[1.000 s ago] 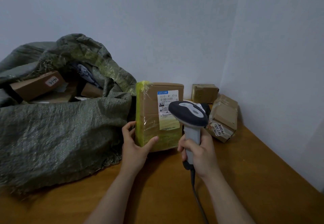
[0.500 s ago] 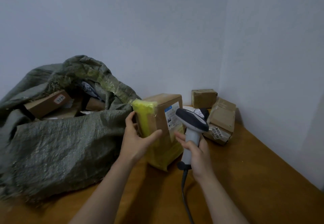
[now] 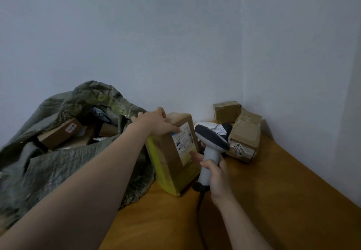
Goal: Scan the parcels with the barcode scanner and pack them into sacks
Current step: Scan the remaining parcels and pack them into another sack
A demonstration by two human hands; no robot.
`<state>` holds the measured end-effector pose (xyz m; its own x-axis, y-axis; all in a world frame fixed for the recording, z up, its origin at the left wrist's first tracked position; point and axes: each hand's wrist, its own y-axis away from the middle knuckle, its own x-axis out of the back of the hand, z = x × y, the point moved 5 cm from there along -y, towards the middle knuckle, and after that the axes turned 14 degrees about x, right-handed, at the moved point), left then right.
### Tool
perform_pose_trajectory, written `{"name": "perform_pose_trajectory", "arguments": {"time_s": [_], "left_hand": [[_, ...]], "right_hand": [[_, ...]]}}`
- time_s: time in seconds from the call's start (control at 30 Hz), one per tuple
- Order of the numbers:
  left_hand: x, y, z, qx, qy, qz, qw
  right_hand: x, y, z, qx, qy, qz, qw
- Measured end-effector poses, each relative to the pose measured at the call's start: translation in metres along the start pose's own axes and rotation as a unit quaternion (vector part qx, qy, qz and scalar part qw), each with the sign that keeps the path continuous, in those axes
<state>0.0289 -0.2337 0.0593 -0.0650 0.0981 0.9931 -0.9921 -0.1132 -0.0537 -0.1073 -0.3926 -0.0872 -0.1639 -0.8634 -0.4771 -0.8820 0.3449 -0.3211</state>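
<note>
Evidently for packing, left hand point(image 3: 156, 122) grips the cardboard parcel point(image 3: 168, 159) by its top; right hand point(image 3: 217, 175) clasps the barcode scanner point(image 3: 211, 139). Leftward gapes the woven sack point(image 3: 48, 167).

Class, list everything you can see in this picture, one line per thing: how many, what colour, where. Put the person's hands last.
sack: one, grey-green woven, left on the table, mouth open
parcels in the sack: several, brown cardboard, full count hidden
held parcel: one, brown with yellow tape and a white label, tilted between sack and scanner
barcode scanner: one, grey with dark head, right of the held parcel
cable: one, black, below the scanner's handle
corner parcels: two, brown, far right corner
bag: one, white and dark, partly hidden behind the scanner
table: one, orange-brown wood
walls: two, pale
left hand: grips the held parcel's top
right hand: holds the scanner's handle
</note>
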Motion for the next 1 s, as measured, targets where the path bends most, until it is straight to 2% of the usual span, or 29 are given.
{"name": "perform_pose_trajectory", "arguments": {"time_s": [0.13,0.27,0.37,0.5,0.67,0.83,1.0], "left_hand": [[-0.003,0.016,-0.016,0.002,0.08,0.045,0.996],[-0.02,0.036,-0.051,0.005,0.223,0.103,0.969],[-0.059,0.053,-0.078,0.005,0.354,0.075,0.932],[-0.1,0.077,-0.098,0.005,0.445,0.066,0.893],[-0.137,0.105,-0.109,0.013,0.519,0.056,0.853],[-0.17,0.121,-0.119,0.024,0.576,0.024,0.817],[-0.178,0.119,-0.126,-0.004,0.582,-0.017,0.813]], "right_hand": [[-0.003,-0.001,0.0,0.037,-0.001,-0.029,0.999],[-0.01,0.001,-0.005,0.054,-0.002,-0.063,0.997],[-0.013,0.009,-0.007,0.036,-0.009,-0.079,0.996],[-0.014,0.024,-0.014,0.011,0.019,-0.104,0.994],[-0.003,0.044,-0.026,-0.026,0.121,-0.112,0.986],[-0.007,0.073,-0.033,-0.014,0.231,-0.136,0.963],[-0.024,0.092,-0.032,0.013,0.297,-0.158,0.942]]}}
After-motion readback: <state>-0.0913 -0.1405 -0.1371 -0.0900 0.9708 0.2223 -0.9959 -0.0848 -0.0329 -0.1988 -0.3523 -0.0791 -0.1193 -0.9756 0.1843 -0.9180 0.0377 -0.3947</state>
